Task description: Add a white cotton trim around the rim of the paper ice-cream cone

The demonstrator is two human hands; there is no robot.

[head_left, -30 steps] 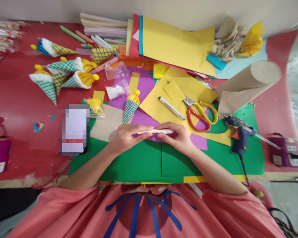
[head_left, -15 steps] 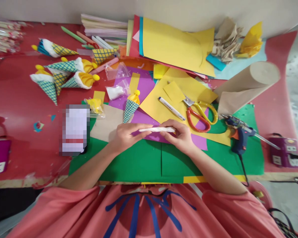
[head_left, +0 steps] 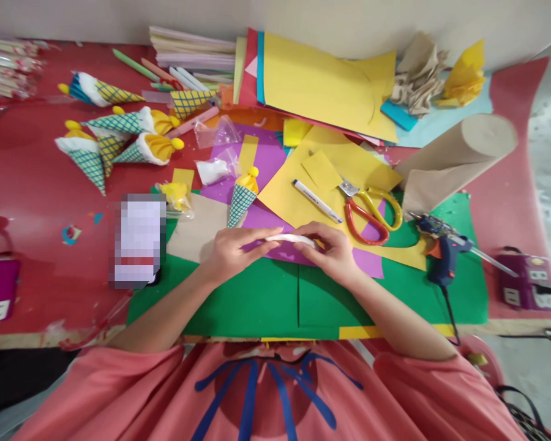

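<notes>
Between both hands I hold a thin white roll of soft, clay-like material [head_left: 290,237], slightly bowed. My left hand [head_left: 239,248] pinches its left end between thumb and fingertips. At the other end, my right hand [head_left: 328,245] has thumb and fingers closed round the roll. Just beyond my left hand lies a small paper cone [head_left: 242,203] with a blue-green lattice pattern and a yellow top. Purple and green sheets [head_left: 252,300] lie beneath the hands. A white marker [head_left: 318,201] and scissors [head_left: 371,211] with red and yellow handles rest past my right hand.
Several finished cones [head_left: 138,147] lie at the left, above a phone [head_left: 138,242] with a blurred screen. A glue gun [head_left: 445,251] and a beige roll [head_left: 454,159] are on the right. Coloured sheets [head_left: 326,79] are stacked at the back. A clear bag [head_left: 215,170] holds white material.
The white roll has tilted and bent a little, its left end now higher and its right end lower. Both hands stay in nearly the same place.
</notes>
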